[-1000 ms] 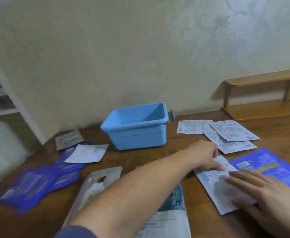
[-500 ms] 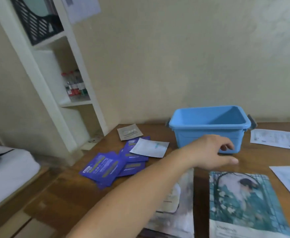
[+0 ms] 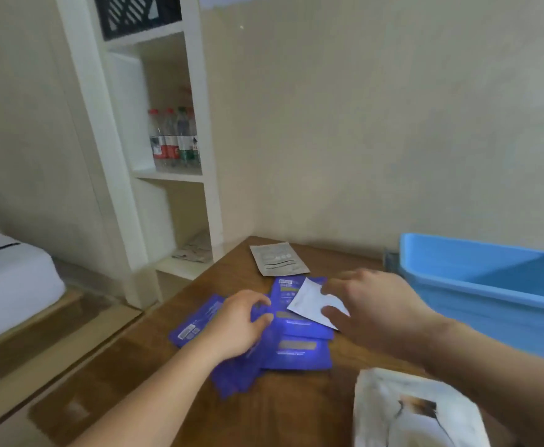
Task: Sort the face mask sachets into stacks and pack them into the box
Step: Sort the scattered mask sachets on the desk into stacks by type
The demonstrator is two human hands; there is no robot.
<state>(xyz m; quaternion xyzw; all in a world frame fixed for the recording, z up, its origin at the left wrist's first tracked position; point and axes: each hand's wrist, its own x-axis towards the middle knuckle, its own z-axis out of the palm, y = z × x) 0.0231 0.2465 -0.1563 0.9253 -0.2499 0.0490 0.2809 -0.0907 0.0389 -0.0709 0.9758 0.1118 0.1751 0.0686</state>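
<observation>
Bare wooden worktop (image 3: 296, 411) was left in front of the overlapping purple foil sachets (image 3: 296, 350). Passage rightward was blocked by the blue plastic box (image 3: 490, 304); leftward, the worktop edge dropped toward the white shelf unit (image 3: 116, 175).
</observation>
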